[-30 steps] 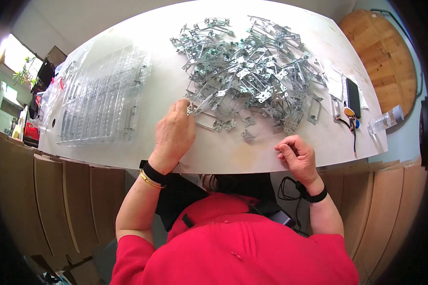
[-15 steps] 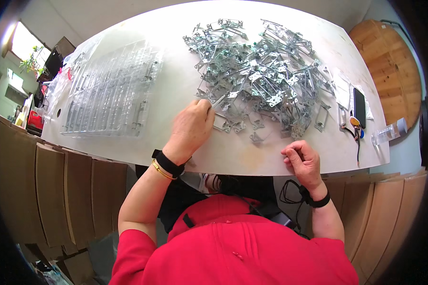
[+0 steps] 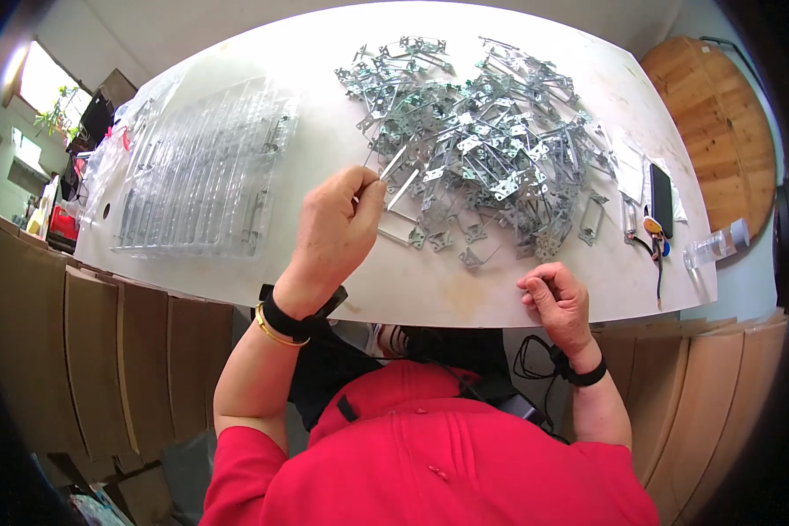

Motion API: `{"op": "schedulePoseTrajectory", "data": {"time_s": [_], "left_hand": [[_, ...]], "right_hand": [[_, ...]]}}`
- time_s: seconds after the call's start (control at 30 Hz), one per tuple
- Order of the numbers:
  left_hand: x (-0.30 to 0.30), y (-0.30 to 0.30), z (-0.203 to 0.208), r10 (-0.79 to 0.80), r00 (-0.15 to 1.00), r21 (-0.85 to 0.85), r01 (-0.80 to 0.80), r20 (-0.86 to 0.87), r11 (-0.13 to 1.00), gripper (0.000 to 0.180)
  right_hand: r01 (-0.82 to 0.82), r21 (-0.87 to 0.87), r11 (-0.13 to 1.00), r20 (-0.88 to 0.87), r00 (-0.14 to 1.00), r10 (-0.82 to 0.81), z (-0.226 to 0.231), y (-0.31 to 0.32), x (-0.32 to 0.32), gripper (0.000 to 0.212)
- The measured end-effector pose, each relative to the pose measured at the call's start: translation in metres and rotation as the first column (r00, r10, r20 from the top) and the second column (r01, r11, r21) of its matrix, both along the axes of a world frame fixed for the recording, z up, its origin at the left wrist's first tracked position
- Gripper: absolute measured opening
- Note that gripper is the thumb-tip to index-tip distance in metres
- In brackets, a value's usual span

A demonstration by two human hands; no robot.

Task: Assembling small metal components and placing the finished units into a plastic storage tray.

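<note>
Near the pile's left edge, my left hand is closed in a pinch. From its fingertips a thin, shiny metal strip points up toward the pile; its lower end is hidden by the fingers. The large pile of small metal brackets, flat plates with holes joined by thin bars, lies tangled in the middle of the table. One bracket rests just right of my left wrist. My right hand is at the table's front edge with its fingers curled in and the thumb against them. Nothing shows in it.
Clear plastic trays sit on the left of the white table. On the right are a black phone, a keyring with a cord and a clear plastic bottle. Cardboard sheets stand below the table's front edge.
My left hand has moved a little left and up, drawing the metal strip slightly away from the pile. The bracket beside it now shows more fully. My right hand has stayed almost still.
</note>
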State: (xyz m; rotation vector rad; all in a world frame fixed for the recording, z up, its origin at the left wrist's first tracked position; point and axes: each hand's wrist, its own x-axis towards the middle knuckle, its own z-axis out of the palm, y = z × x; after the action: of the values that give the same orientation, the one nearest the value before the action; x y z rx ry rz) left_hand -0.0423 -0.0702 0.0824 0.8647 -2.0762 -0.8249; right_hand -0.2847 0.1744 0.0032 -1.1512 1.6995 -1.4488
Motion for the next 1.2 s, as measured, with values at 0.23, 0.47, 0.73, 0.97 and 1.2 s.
{"op": "schedulePoseTrajectory", "data": {"time_s": [0.23,0.47,0.73,0.97,1.2], "left_hand": [[0.047,0.030,-0.015,-0.006,0.997,0.115,-0.004,0.079,0.993,0.013],[0.073,0.038,-0.038,0.013,0.957,-0.148,0.031,0.290,0.989,0.012],[0.077,0.047,-0.056,0.061,0.964,-0.271,0.011,0.257,0.962,0.031],[0.073,0.081,-0.057,0.208,0.971,-0.196,-0.182,0.120,0.964,0.041],[0.041,0.093,-0.066,0.108,0.982,-0.273,-0.062,0.157,0.960,0.043]], "right_hand": [[0.002,0.018,1.000,-0.008,1.000,-0.002,0.000,-0.001,0.003,0.013],[0.028,0.067,0.997,0.052,0.998,-0.032,0.003,0.000,0.006,0.011],[0.043,0.069,0.997,0.020,0.999,-0.044,0.008,-0.002,0.019,0.009],[-0.160,0.002,0.987,-0.069,0.985,0.160,0.015,-0.015,0.046,0.007],[-0.244,-0.008,0.970,-0.074,0.967,0.243,0.010,-0.039,0.058,0.007]]}}
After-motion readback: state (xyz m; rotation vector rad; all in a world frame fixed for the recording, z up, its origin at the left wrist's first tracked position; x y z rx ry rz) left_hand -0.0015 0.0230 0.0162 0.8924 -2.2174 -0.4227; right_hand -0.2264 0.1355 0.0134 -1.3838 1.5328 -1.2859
